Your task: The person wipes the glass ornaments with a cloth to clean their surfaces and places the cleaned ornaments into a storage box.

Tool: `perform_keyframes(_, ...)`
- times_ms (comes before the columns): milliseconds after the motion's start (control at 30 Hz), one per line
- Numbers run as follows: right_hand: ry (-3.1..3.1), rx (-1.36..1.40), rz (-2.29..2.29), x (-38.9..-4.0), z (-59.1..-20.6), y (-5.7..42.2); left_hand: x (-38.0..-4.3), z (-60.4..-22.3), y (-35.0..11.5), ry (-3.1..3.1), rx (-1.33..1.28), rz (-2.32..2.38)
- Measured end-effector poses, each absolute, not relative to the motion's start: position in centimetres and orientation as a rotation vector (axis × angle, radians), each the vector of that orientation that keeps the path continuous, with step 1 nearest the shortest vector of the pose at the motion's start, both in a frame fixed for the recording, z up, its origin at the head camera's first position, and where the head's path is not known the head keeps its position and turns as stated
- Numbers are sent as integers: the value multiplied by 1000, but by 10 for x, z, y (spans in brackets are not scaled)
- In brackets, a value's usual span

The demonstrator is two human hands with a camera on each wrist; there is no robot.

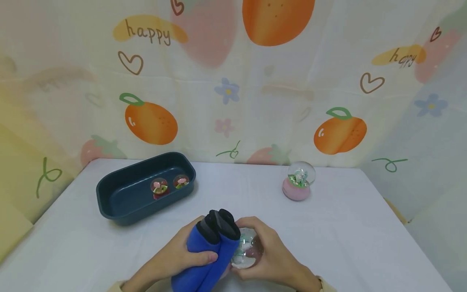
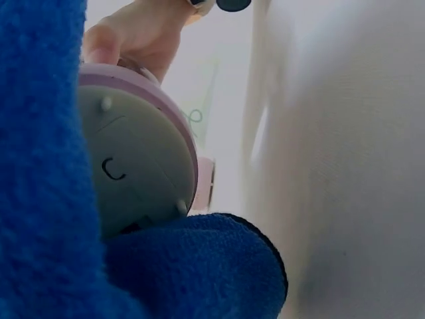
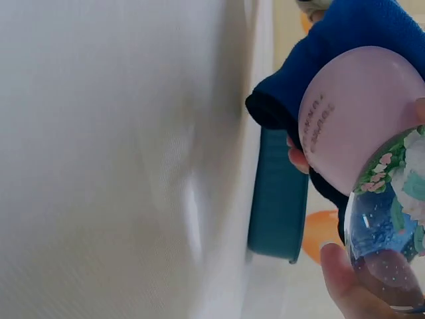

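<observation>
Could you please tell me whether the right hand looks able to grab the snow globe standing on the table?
Probably not yet: the right hand grips another snow globe, though nothing seems to block the way to the standing globe.

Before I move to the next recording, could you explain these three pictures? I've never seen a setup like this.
There is no machine here: a person works with two bare hands. The wide picture comes from a camera on the head, looking forward and down. The other two come from a camera on each wrist, seeing that hand's work up close.

The left hand holds a blue cloth; the right hand grips a clear globe with a pink base. On the white table lie a dark tray holding two small globes and, to the right, another pink-based globe.
</observation>
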State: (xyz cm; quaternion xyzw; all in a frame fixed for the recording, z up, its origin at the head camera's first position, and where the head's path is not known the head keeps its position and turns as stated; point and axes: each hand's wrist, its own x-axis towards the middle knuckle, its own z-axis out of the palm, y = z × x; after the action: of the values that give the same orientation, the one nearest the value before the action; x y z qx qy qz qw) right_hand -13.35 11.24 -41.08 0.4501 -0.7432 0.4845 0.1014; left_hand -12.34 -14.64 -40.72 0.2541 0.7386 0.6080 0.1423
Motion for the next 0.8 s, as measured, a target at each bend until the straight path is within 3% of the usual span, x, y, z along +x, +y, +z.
perform_keyframes(400, -2060, 1420, 1424, -135, -412, 111, -124, -404, -149, 2211, 792, 1771)
perform_keyframes(800, -1986, 1486, 1228, -134, -412, 110, -130, -403, -155, 2049, 507, 1777)
